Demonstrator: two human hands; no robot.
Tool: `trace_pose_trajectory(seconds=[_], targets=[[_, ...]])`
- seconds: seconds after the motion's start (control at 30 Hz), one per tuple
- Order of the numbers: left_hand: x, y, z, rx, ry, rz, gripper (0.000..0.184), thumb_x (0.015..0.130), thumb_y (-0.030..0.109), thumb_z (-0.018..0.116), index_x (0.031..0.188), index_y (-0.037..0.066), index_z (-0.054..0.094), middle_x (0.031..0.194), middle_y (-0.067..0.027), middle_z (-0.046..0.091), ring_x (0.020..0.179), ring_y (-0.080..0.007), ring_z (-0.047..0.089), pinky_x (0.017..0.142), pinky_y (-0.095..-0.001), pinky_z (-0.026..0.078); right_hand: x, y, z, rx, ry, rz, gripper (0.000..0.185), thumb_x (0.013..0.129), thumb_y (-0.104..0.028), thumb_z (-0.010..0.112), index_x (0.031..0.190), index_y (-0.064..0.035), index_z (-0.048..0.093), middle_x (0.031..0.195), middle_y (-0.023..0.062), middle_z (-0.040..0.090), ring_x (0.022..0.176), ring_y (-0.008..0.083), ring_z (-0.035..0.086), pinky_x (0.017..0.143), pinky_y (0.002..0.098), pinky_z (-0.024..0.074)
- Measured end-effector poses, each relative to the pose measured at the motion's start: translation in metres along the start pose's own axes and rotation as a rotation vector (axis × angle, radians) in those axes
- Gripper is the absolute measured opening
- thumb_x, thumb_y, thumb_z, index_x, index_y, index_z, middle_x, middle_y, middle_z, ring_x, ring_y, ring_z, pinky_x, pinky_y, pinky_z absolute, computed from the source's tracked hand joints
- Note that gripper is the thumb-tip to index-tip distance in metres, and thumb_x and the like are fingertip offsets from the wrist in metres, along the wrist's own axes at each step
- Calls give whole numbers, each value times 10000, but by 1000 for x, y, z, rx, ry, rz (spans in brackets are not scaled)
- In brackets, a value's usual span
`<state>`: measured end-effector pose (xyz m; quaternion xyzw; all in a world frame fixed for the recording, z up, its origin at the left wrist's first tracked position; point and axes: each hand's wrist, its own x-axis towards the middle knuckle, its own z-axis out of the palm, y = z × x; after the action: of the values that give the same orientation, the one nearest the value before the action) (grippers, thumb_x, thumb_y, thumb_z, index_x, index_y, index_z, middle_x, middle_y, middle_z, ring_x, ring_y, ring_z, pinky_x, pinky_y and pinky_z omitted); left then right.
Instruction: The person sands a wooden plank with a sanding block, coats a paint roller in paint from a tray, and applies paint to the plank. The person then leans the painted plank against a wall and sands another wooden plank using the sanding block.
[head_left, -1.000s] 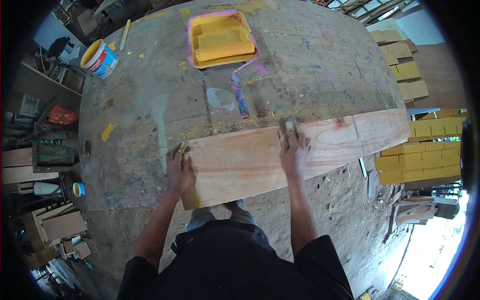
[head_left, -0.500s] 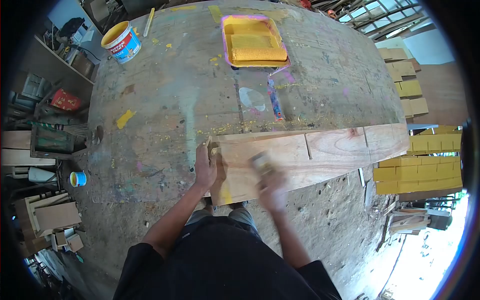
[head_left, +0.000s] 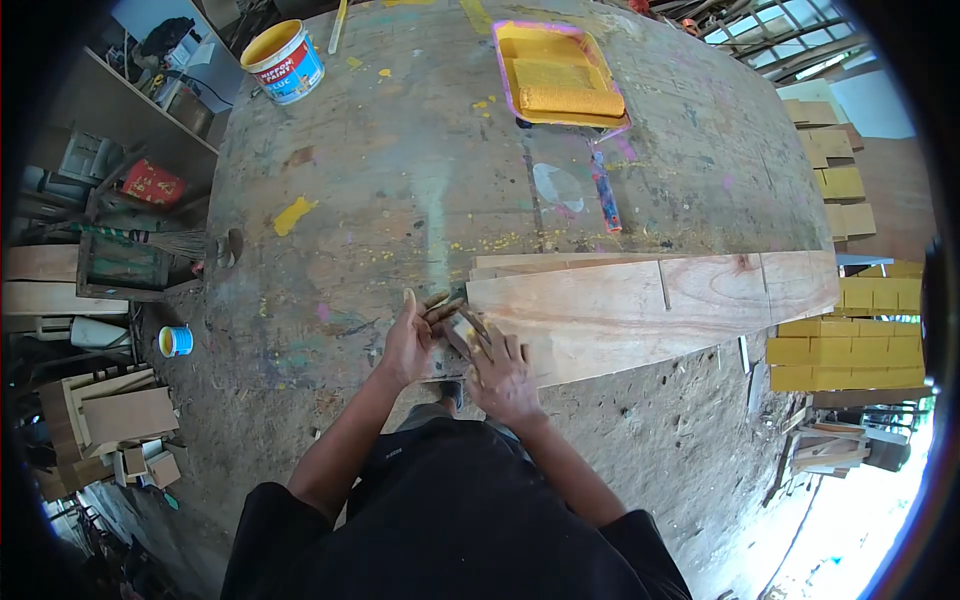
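Both my hands are close together at the left end of a pale wooden board point(head_left: 600, 305), which has narrow slots cut into it. My right hand point(head_left: 503, 383) holds a small greyish folded piece that looks like sandpaper point(head_left: 459, 336). Thumb and fingers apart, my left hand point(head_left: 408, 345) is just left of it, its fingertips reaching to the piece's upper edge. Whether those fingertips grip the piece is hard to make out. Another board point(head_left: 560, 262) shows along the far edge of the slotted one.
Farther back on the paint-stained table point(head_left: 370, 200) sits a tray point(head_left: 497, 68) of yellow paint with a roller point(head_left: 572, 101). A paint bucket point(head_left: 288, 68) stands at the back left. Yellow slotted boards point(head_left: 850, 352) are at the right; a small tub point(head_left: 175, 341) is on the floor.
My right hand has swung left off the board's face with the sandpaper, up to my left hand. My left hand has let go of the board's end. The view has shifted slightly.
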<state>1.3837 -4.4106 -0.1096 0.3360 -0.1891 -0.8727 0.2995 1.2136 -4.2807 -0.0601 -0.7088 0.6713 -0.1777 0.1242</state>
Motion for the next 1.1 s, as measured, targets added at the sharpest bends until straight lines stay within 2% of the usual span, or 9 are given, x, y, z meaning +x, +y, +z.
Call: trace_pose_trajectory(seconds=[0.3, 0.53, 0.6, 0.63, 0.73, 0.8, 0.87, 0.97, 1.1], targets=[[1, 7, 2, -171, -110, -125, 979, 1038, 763, 257, 1544, -64, 389, 1531, -241, 537, 1378, -372, 560, 1203, -449, 395, -20, 1, -6, -97, 58, -31, 571, 832, -144, 675, 1392, -42, 626, 1488, 247, 528, 1220, 439, 559, 944, 570, 494], [8, -8, -23, -296, -230, -154, 983, 1045, 755, 225, 1536, -82, 384, 1516, -258, 533, 1401, -342, 537, 1226, -440, 368, 57, 16, -11, 109, -58, 152, 507, 879, -266, 660, 1340, -54, 648, 1425, 240, 576, 1336, 457, 516, 1097, 578, 435], [-7, -1, -9, 453, -248, 101, 935, 1055, 737, 246, 1540, -42, 424, 1497, -217, 568, 1354, -335, 564, 1194, -452, 384, 40, 24, 49, -81, 70, 109, 483, 875, -257, 657, 1307, -42, 652, 1418, 239, 581, 1358, 442, 508, 1114, 570, 428], [-2, -4, -10, -202, -183, -112, 911, 1056, 730, 283, 1541, -22, 455, 1499, -200, 578, 1328, -330, 582, 1173, -449, 395, 28, 33, 64, -261, 169, 38, 460, 870, -248, 654, 1274, -29, 656, 1412, 237, 585, 1380, 426, 501, 1131, 562, 422], [0, -4, -14, -235, -230, -156, 873, 1064, 705, 326, 1523, -22, 476, 1451, -191, 621, 1303, -315, 604, 1147, -435, 418, -29, 16, 15, -231, -4, 2, 448, 908, -240, 621, 1283, 3, 640, 1421, 244, 577, 1388, 382, 508, 1137, 533, 426], [-6, 4, 9, -212, -189, -158, 866, 1064, 700, 348, 1522, -25, 475, 1439, -190, 631, 1290, -310, 615, 1139, -431, 425, -63, 60, 4, -237, 181, -125, 436, 927, -232, 592, 1285, 13, 631, 1369, 235, 599, 1350, 342, 545, 1112, 510, 451], [-13, 10, 24, -25, -31, -108, 799, 1071, 666, 400, 1433, -33, 536, 1371, -185, 671, 1256, -321, 637, 1122, -453, 441, -71, 162, -45, 59, 237, 310, 306, 911, -149, 620, 1186, -18, 649, 1205, 179, 638, 1109, 325, 613, 981, 477, 498], [-5, 2, 8, 353, 79, 123, 634, 1102, 522, 484, 1390, -34, 583, 1352, -167, 679, 1245, -283, 644, 1106, -411, 442, -81, 273, -116, -495, 542, 524, 171, 885, -99, 645, 1043, -45, 681, 981, 155, 664, 904, 342, 626, 820, 507, 497], [-10, -3, 39, 705, 105, 335, 478, 1114, 364, 532, 1373, -30, 606, 1311, -153, 687, 1212, -216, 645, 1079, -356, 442, -71, 228, -59, -261, 508, 542, 149, 889, -115, 619, 1003, -41, 680, 970, 153, 664, 875, 361, 638, 793, 555, 495]])
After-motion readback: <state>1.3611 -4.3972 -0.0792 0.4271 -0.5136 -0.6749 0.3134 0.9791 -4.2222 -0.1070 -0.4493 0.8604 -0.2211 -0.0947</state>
